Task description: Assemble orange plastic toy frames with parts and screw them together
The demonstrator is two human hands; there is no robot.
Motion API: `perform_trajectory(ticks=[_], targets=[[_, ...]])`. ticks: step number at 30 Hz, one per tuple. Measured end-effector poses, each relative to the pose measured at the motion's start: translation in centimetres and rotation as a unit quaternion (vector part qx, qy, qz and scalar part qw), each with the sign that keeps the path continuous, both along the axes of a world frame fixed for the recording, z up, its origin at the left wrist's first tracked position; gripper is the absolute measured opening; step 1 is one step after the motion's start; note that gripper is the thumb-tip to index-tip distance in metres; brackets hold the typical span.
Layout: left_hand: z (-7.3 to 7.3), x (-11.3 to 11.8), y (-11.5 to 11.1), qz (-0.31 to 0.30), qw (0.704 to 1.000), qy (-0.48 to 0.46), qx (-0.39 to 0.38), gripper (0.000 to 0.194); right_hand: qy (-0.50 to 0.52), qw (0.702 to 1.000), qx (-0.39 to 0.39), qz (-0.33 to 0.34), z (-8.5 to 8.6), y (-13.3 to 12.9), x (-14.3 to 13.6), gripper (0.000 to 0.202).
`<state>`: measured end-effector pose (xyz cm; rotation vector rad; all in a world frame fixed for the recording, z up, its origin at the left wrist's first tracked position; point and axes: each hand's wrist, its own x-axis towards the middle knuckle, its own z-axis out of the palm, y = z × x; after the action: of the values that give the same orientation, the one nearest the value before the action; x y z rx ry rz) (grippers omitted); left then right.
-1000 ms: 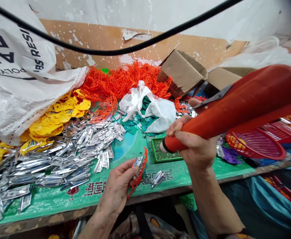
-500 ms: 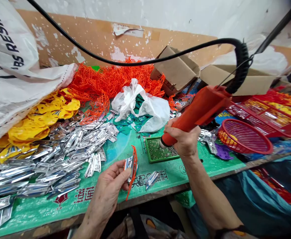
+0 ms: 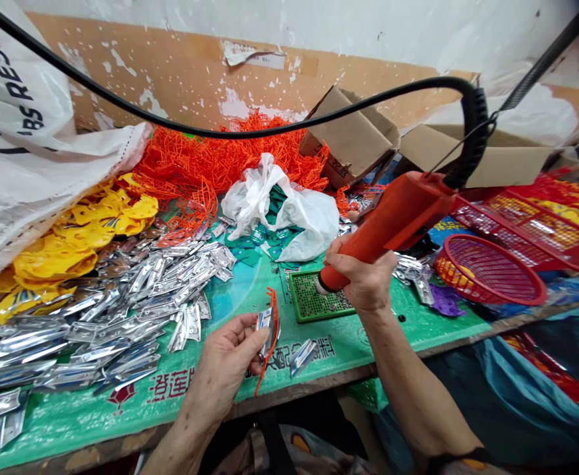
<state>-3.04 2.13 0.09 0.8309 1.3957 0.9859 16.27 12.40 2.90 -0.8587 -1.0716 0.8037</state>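
Note:
Between thumb and fingers, my left hand (image 3: 233,353) pinches a shiny metal plate (image 3: 264,321) together with an orange plastic frame (image 3: 272,330). My right hand (image 3: 368,280) is wrapped round an orange electric screwdriver (image 3: 393,227), tilted with its tip down. That tip is at a green tray (image 3: 299,315) of tiny screws; whether a screw sits on it I cannot tell. Another pair of metal plates (image 3: 303,357) lies on the green table cover just right of my left hand.
Silver plates (image 3: 116,316) are heaped at left beside yellow plastic parts (image 3: 72,237). Orange frames (image 3: 240,155) pile up behind a white bag (image 3: 309,224). Red baskets (image 3: 492,270) and cardboard boxes (image 3: 353,142) stand at right. A black cable (image 3: 210,133) arches overhead.
My left hand has shifted slightly right with the plate and orange frame, turning them a little. The screwdriver stays over the screw tray, and its cable has swung slightly.

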Motion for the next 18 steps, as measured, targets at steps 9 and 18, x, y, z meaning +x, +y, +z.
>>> perform_trajectory(ticks=[9,18], targets=[[0.2,-0.1,0.5,-0.06,0.998,0.01,-0.002,0.038,-0.046,0.999,0.006,0.001,0.0,-0.1,-0.1,0.016],[1.1,-0.3,0.9,-0.106,0.99,0.094,0.025,0.03,-0.009,1.0,0.009,0.008,1.4,-0.2,0.4,0.014]])
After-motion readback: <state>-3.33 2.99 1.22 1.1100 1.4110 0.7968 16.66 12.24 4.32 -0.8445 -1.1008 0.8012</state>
